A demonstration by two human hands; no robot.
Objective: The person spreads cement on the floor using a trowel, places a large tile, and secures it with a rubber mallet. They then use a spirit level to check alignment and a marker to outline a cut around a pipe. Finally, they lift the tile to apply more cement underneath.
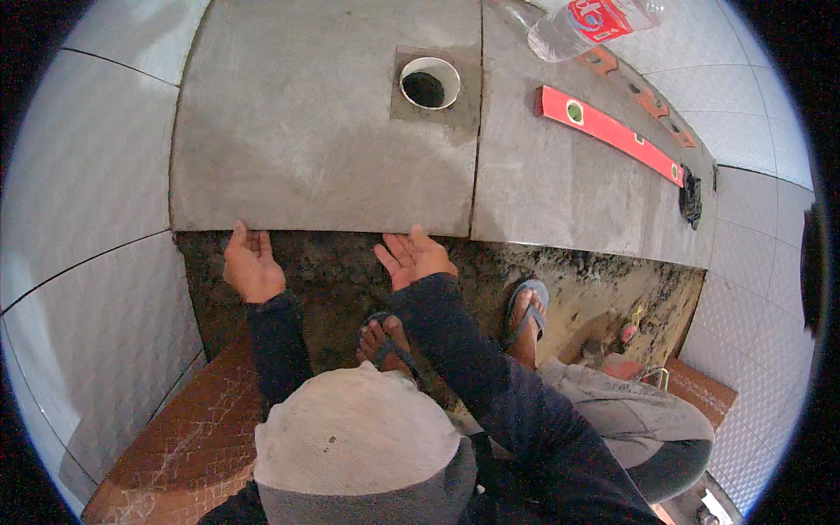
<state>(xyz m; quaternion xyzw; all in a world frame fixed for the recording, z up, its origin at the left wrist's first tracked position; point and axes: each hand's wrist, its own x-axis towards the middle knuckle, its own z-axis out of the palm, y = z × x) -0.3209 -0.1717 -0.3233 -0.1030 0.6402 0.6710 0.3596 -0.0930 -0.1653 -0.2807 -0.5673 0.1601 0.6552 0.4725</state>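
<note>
A large grey floor tile lies before me, its near edge running above a strip of dark, crumbly mortar bed. My left hand is palm up at the left part of that edge, thumb touching it and fingers extended. Farther right along the same edge, my right hand is also palm up, its thumb at the edge and its fingers spread. A white round pipe with dark material inside stands in a square cutout near the tile's right side. Neither hand lifts the tile visibly.
On the adjoining grey tile rest a red spirit level, a black crumpled item and a clear plastic bottle. An orange strip with holes lies along the right wall. My sandalled feet stand on the bed.
</note>
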